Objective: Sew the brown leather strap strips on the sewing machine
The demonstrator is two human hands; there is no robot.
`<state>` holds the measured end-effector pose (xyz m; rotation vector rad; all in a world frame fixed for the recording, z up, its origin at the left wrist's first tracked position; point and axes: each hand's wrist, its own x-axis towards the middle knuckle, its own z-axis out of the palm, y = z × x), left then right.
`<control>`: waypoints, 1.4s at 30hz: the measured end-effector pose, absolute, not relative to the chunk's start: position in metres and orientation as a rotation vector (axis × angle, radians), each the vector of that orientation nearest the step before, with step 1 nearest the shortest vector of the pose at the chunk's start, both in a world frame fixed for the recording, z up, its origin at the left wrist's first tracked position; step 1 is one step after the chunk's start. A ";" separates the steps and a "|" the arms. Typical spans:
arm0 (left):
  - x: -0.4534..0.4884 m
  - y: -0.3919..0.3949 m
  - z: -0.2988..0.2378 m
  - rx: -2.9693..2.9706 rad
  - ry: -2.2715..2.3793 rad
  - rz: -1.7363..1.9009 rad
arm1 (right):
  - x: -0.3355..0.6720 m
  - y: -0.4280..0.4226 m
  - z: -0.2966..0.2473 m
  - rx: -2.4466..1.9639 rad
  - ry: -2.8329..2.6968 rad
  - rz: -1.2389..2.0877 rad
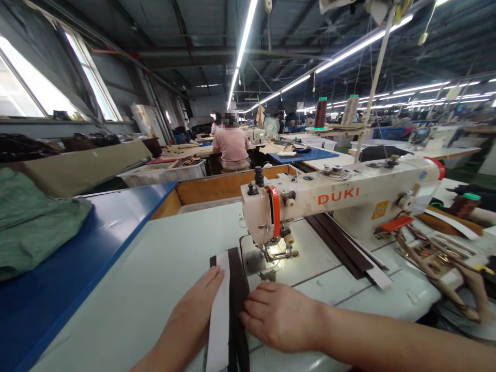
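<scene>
A long white strip [219, 325] lies lengthwise on the pale machine table, with a dark brown strip [237, 289] along its right side. My left hand [197, 305] is closed at the white strip's left edge, fingertips over its far part. A dark end peeks out beneath the white one there. From the right, my right hand [284, 315] curls its fingers against the dark brown strip's edge; its thumb is hidden. Just beyond both hands stands a sewing machine [302, 196], its lit needle area [277, 250] right of the strips' far ends.
More dark brown strips [337, 248] lie under the machine's arm. A tray of small tools [437, 253] and scissors sit at the right. Green cloth [34, 222] rests on a blue table [96, 243] at left. Ahead, a person in pink [231, 144] sits facing away.
</scene>
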<state>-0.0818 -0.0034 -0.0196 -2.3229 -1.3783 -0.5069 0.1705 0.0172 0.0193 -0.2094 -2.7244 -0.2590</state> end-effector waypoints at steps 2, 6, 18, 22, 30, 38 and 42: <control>-0.082 -0.003 -0.022 -2.312 -1.394 -0.526 | 0.169 0.018 0.021 -0.154 -2.665 -0.273; -0.079 -0.003 -0.019 -2.308 -1.369 -0.540 | 0.156 0.029 0.023 -0.247 -2.690 -0.263; -0.059 -0.028 -0.020 -2.300 -1.247 -0.583 | 0.140 0.009 0.033 -0.547 -2.790 -0.299; -0.038 -0.045 -0.025 -2.317 -1.111 -0.479 | 0.169 -0.020 0.026 -0.649 -2.798 -0.279; -0.016 -0.038 -0.011 -2.264 -0.993 -0.441 | 0.199 -0.026 0.005 -0.645 -2.678 -0.274; 0.004 -0.018 -0.003 -2.266 -0.914 -0.402 | 0.195 -0.021 -0.012 -0.593 -2.640 -0.184; 0.004 -0.018 0.000 -2.274 -0.897 -0.350 | 0.191 -0.018 -0.031 -0.568 -2.528 -0.248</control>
